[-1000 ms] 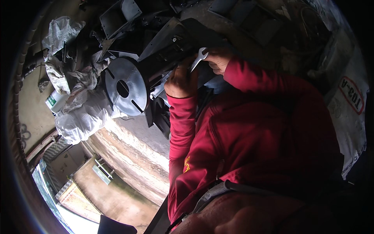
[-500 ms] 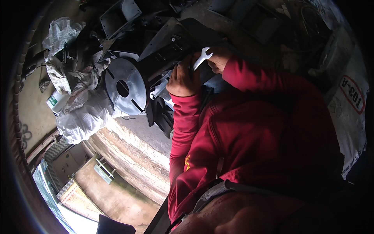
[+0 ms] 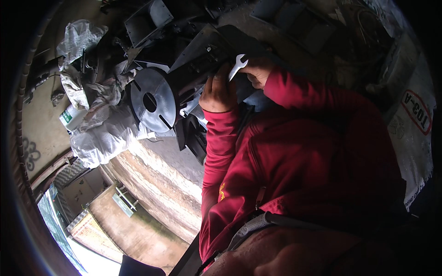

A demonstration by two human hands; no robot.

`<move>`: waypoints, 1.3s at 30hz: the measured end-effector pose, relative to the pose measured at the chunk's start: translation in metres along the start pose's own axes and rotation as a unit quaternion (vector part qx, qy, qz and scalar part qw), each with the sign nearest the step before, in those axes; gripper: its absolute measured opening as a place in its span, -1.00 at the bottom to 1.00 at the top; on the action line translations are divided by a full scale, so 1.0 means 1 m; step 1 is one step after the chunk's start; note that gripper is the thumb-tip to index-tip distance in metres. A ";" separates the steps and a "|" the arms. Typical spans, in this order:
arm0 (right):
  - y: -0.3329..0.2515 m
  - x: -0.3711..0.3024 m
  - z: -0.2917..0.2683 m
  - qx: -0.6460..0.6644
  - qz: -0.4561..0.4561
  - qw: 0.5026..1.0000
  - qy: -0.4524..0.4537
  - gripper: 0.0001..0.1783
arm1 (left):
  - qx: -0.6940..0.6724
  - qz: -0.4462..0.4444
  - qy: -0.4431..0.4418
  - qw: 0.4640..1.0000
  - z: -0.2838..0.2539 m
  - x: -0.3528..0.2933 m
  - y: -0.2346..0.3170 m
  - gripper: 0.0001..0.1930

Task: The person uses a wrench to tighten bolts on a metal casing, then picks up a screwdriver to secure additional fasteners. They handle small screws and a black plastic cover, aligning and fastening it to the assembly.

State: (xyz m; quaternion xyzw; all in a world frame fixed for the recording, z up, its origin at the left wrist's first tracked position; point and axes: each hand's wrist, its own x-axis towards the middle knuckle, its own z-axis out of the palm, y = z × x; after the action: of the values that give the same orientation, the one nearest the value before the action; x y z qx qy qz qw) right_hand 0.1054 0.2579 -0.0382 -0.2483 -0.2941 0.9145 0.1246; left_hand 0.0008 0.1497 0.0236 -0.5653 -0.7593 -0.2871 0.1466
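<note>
An open-end wrench [image 3: 236, 67] shows its pale, bright jaw between my two hands. Its shank runs down into my left hand [image 3: 219, 95], whose fingers are curled closed around it beside a dark metal assembly [image 3: 198, 64]. Just right of the jaw, my right hand [image 3: 258, 72] is bent inward with closed fingers; whatever they grip is hidden in shadow. A bolt [image 3: 209, 48] stands out on the assembly's dark plate. To the left of my hands is a round grey metal disc [image 3: 159, 94] with a centre hole and slots.
Crumpled white plastic sacks [image 3: 106, 140] lie left of the disc, with a white container [image 3: 72, 117] among them. Dark angled metal parts [image 3: 147, 23] are piled at the far side. A printed white sack [image 3: 414, 138] is at the right.
The view has shifted slightly, so the disc and sacks appear a little further right. My hands and the wrench keep nearly the same pose, with the wrench jaw tilted slightly.
</note>
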 end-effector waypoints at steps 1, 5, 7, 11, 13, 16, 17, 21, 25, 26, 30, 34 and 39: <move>-0.005 -0.002 0.001 -0.009 0.013 1.000 -0.005 -0.74 | -0.009 -0.006 0.015 1.000 0.000 0.000 0.000 -0.71; -0.011 -0.006 0.007 0.005 0.047 0.999 0.012 -0.69 | -0.007 -0.022 0.024 0.999 0.001 -0.005 0.000 -0.72; -0.004 -0.002 0.003 0.018 0.038 0.999 0.014 -0.71 | 0.009 -0.028 0.014 0.999 0.004 -0.007 -0.001 -0.77; 0.004 0.000 -0.006 0.037 0.032 0.999 -0.004 -0.76 | 0.014 -0.012 0.009 1.000 0.004 -0.003 0.001 -0.82; 0.003 0.001 -0.008 0.022 0.028 0.999 -0.010 -0.74 | 0.026 -0.013 -0.003 1.000 0.002 -0.001 0.002 -0.82; -0.001 -0.002 -0.006 -0.032 0.004 0.999 -0.013 -0.76 | 0.000 -0.013 -0.005 1.000 0.001 -0.001 0.004 -0.77; -0.001 -0.004 -0.004 -0.062 -0.015 0.998 -0.015 -0.77 | -0.005 -0.015 0.001 1.000 0.000 -0.001 0.006 -0.72; 0.002 -0.002 -0.011 0.033 0.018 0.999 -0.012 -0.82 | -0.008 -0.066 -0.019 0.998 -0.004 -0.001 0.013 -0.66; -0.008 -0.005 -0.004 0.011 0.041 0.999 0.006 -0.84 | 0.007 -0.074 -0.012 0.997 0.001 -0.004 0.007 -0.70; -0.005 -0.004 -0.007 0.008 0.039 0.999 -0.007 -0.81 | 0.012 -0.078 -0.014 0.997 0.001 -0.006 0.009 -0.70; 0.007 -0.002 -0.014 0.001 0.017 0.999 0.037 -0.73 | 0.027 -0.027 -0.061 0.997 0.001 -0.005 0.009 -0.67; 0.000 -0.006 -0.017 -0.006 0.019 1.000 -0.013 -0.70 | -0.004 -0.012 -0.016 1.000 -0.011 0.002 0.014 -0.62; -0.003 -0.008 -0.012 0.037 0.041 0.998 0.011 -0.88 | -0.002 -0.051 0.001 0.999 -0.006 0.000 0.015 -0.72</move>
State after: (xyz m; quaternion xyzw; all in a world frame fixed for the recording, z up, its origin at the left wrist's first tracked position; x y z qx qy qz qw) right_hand 0.1182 0.2629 -0.0419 -0.2649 -0.2484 0.9264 0.0995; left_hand 0.0140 0.1488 0.0326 -0.5261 -0.7862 -0.2962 0.1317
